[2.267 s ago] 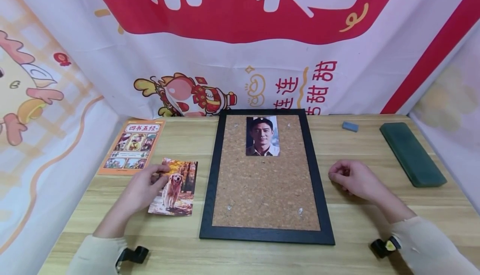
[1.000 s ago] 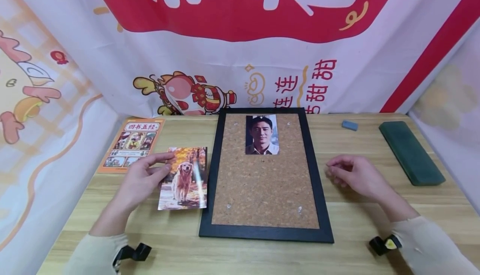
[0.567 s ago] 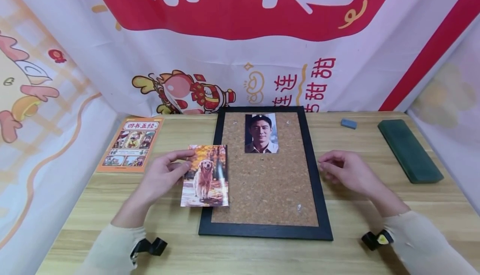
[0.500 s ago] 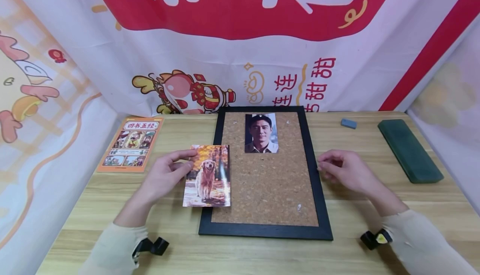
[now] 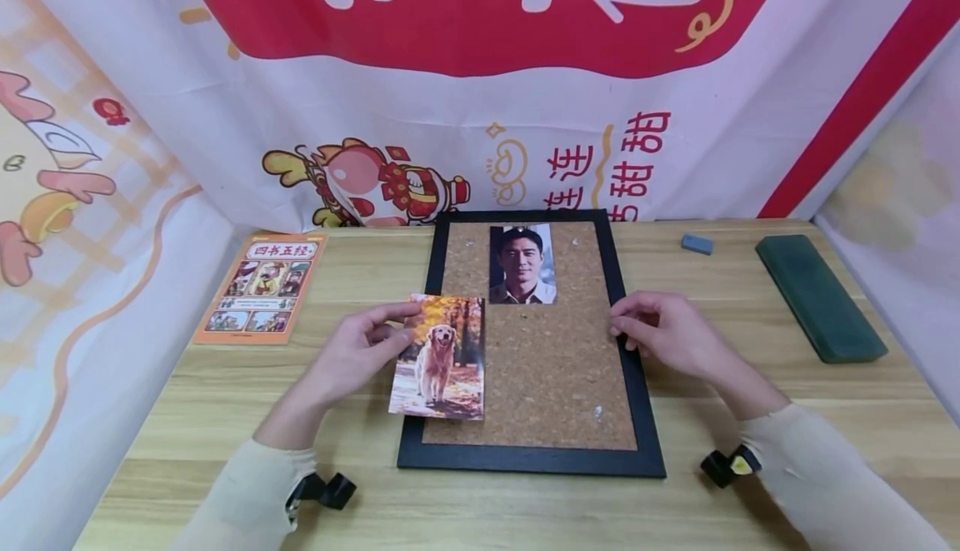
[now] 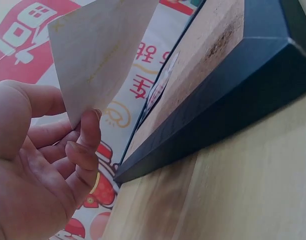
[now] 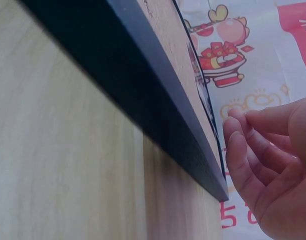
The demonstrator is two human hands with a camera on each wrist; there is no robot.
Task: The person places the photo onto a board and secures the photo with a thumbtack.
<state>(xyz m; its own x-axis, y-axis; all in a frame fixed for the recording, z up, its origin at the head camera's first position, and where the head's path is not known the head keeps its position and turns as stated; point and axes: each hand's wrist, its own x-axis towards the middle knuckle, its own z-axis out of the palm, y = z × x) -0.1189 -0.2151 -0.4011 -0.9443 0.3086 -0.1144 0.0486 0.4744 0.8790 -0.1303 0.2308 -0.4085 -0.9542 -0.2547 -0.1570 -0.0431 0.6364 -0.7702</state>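
My left hand pinches a photo print of a golden retriever by its upper left edge. The print hangs over the left side of a black-framed cork board; its plain back shows in the left wrist view. A portrait photo lies on the cork near the top, with a small pin at its upper edge. My right hand is at the frame's right side, thumb and fingertips pressed together. A tiny pale thing shows between them in the right wrist view, too small to tell its kind.
An orange booklet lies at the left on the wooden table. A small blue block and a long dark green case lie at the right. Small clear bits, like the one at the cork's lower right, sit near its corners.
My left hand has lifted the dog photo from the table beside the board and carried it right, over the cork. My right hand has moved left to the frame's right side.
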